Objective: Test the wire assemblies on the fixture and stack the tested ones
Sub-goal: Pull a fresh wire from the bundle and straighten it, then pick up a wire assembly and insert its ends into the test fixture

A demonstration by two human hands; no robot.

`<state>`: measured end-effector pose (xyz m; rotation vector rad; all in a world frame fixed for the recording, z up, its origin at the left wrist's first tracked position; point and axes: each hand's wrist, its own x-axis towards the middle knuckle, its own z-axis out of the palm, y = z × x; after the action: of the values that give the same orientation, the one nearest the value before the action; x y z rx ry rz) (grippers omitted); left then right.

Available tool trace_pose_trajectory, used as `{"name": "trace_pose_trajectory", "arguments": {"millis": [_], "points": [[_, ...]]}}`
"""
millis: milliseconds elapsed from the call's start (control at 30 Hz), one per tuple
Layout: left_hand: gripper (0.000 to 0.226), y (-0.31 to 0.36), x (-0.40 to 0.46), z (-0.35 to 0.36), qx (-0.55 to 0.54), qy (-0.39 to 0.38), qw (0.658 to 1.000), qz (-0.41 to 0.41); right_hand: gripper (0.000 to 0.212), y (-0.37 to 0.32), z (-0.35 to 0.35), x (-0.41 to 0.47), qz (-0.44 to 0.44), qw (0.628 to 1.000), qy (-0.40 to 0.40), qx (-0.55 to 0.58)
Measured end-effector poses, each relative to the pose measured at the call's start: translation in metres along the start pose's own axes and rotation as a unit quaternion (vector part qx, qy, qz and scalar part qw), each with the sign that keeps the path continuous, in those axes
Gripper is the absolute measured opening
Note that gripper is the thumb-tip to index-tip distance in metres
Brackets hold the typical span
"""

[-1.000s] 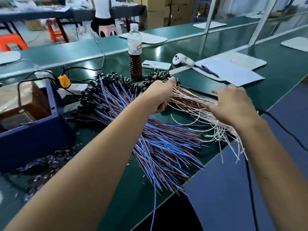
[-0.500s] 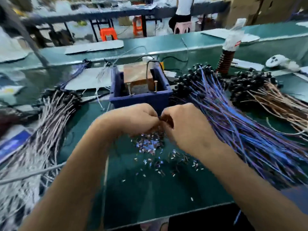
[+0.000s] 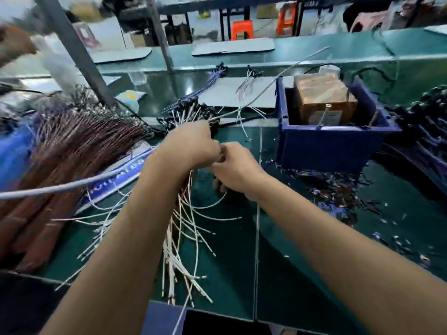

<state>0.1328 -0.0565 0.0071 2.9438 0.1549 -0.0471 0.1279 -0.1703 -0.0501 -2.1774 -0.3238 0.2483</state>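
A dark green bench (image 3: 242,274) carries a brown wire pile (image 3: 67,160) at nine o'clock, white wires (image 3: 183,228) at centre, a blue fixture box (image 3: 333,141) at two o'clock, and scattered wire scraps (image 3: 338,194) at three.

There is only one view — a wide-angle camera on the person's head, so no second view shares the scene. It looks forward and steeply down on the green bench (image 3: 314,274) from its near edge, and it faces across to the far edge and the room behind. The camera is close: both forearms enter from the bottom of the picture, and the left hand (image 3: 191,146) and the right hand (image 3: 238,169) meet near the middle. The wide lens bends the straight lines at the sides — the left part is blurred.
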Motion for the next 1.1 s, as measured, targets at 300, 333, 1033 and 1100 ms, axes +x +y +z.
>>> {"name": "trace_pose_trajectory", "arguments": {"millis": [300,333,1033,1100], "points": [[0.035,-0.009,0.037,0.023,0.043,0.049,0.998,-0.017,0.026,0.000,0.030,0.030,-0.019,0.999,0.033,0.005],[0.036,-0.010,0.042,0.025,0.062,0.056,0.996,-0.020,0.027,0.002,0.029,0.031,-0.014,0.999,0.032,0.020],[0.027,0.038,0.041,-0.014,-0.220,0.125,0.966,0.047,0.038,0.005,0.016,0.016,-0.023,0.936,0.073,0.344],[0.024,0.049,0.029,-0.031,-0.319,0.150,0.931,0.090,0.038,-0.003,0.002,0.002,-0.066,0.917,0.086,0.384]]}}
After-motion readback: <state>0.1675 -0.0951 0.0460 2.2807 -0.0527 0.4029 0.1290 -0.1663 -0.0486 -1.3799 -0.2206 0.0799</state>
